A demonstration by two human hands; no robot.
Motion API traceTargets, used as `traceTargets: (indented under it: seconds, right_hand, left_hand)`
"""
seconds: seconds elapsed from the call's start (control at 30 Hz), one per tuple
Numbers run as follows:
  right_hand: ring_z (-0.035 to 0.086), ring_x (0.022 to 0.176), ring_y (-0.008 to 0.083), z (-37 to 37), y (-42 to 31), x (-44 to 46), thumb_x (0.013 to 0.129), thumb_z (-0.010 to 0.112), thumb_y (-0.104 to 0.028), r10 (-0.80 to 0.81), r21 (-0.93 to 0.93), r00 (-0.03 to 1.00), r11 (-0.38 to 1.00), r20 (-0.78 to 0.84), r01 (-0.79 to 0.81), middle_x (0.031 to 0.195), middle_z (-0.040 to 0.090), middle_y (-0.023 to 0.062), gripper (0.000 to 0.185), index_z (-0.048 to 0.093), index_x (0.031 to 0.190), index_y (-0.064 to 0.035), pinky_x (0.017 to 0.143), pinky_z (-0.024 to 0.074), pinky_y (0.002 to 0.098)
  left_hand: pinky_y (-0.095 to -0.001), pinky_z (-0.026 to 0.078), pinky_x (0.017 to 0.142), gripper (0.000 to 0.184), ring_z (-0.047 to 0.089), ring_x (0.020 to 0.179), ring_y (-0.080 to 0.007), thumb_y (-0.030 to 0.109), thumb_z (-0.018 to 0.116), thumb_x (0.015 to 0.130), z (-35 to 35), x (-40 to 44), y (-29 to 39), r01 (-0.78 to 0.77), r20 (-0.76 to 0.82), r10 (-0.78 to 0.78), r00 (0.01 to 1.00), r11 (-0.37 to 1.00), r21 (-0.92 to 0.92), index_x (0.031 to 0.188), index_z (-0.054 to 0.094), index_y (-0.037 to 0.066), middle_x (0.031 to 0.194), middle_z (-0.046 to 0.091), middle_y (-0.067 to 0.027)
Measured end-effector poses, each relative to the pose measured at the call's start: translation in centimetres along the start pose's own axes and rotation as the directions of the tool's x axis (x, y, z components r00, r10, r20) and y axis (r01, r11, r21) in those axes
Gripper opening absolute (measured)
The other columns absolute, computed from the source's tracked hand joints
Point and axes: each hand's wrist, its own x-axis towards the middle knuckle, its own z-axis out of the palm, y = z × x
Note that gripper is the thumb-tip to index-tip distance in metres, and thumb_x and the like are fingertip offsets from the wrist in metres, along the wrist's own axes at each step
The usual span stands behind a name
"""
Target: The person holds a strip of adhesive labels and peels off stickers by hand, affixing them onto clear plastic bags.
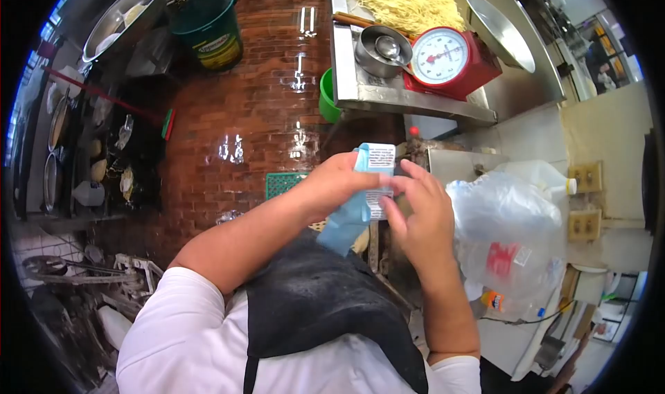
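A light blue packet (350, 221) with a white printed label is held up in front of my apron. My left hand (336, 186) grips it from the left side, thumb across the label. On the other side, my right hand (424, 217) has its fingers apart and slightly bent, with the fingertips at the label's edge. Whether those fingertips press on the packet I cannot tell. Part of the packet is hidden behind my left hand, and its lower end is blurred.
Ahead stands a steel table (360, 93) with yellow noodles (409, 3), a red dial scale (443, 61) and a metal pot (377, 65). Plastic bags (509, 214) and a jug (537, 179) lie at right. A green bucket (208, 30) stands on the brick floor (270, 82).
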Motion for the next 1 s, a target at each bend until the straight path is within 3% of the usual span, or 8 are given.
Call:
traceTargets:
  seconds: [0.13, 0.23, 0.7, 1.0]
  right_hand:
    - [0.059, 0.103, 0.0339, -0.9, 1.0, -0.6, 0.071, 0.075, -0.011, 0.003, 0.001, 0.999, 1.000, 0.052, -0.003, 0.113, 0.061, 0.0146, 0.023, 0.063, 0.090, -0.0056, 0.083, 0.0479, 0.0435]
    - [0.058, 0.105, 0.0344, -1.3, 1.3, -0.6, 0.071, 0.074, -0.011, 0.004, -0.017, 0.995, 1.000, 0.096, -0.002, 0.114, 0.061, 0.0155, 0.022, 0.062, 0.089, -0.0054, 0.085, 0.0471, 0.0441]
    - [0.055, 0.114, 0.0375, -1.3, 2.5, -0.6, 0.071, 0.074, -0.015, 0.050, -0.047, 0.971, 0.998, 0.234, -0.040, 0.121, 0.060, 0.0200, 0.022, 0.058, 0.084, -0.0068, 0.092, 0.0428, 0.0467]
    - [0.059, 0.109, 0.0321, -1.8, 2.4, -1.6, 0.071, 0.074, -0.012, 0.145, 0.033, 0.980, 0.988, 0.138, -0.151, 0.113, 0.064, 0.0170, 0.020, 0.060, 0.085, -0.0060, 0.087, 0.0464, 0.0442]
  left_hand:
    - [-0.0296, 0.051, 0.082, 0.026, 0.064, 0.092, -0.0134, 0.013, 0.059, 0.091, 0.8, 0.5, -0.5, 0.141, -0.083, -0.137, 0.987, 0.989, 0.037, 0.116, 0.061, 0.004, 0.105, 0.066, -0.0056]
    - [-0.0292, 0.051, 0.081, 0.025, 0.064, 0.091, -0.0128, 0.015, 0.059, 0.092, 1.0, 0.9, -0.7, 0.125, -0.071, -0.117, 0.991, 0.985, 0.120, 0.114, 0.061, 0.004, 0.105, 0.066, -0.0053]
    - [-0.0297, 0.052, 0.081, 0.025, 0.064, 0.090, -0.0141, 0.016, 0.059, 0.092, 1.3, 1.4, -1.4, 0.117, -0.063, -0.113, 0.992, 0.992, 0.053, 0.113, 0.061, 0.004, 0.104, 0.067, -0.0065]
    - [-0.0310, 0.053, 0.079, 0.023, 0.065, 0.089, -0.0148, 0.014, 0.059, 0.092, 1.9, 2.2, -1.7, 0.171, -0.082, -0.167, 0.983, 0.984, 0.047, 0.112, 0.062, 0.003, 0.102, 0.067, -0.0068]
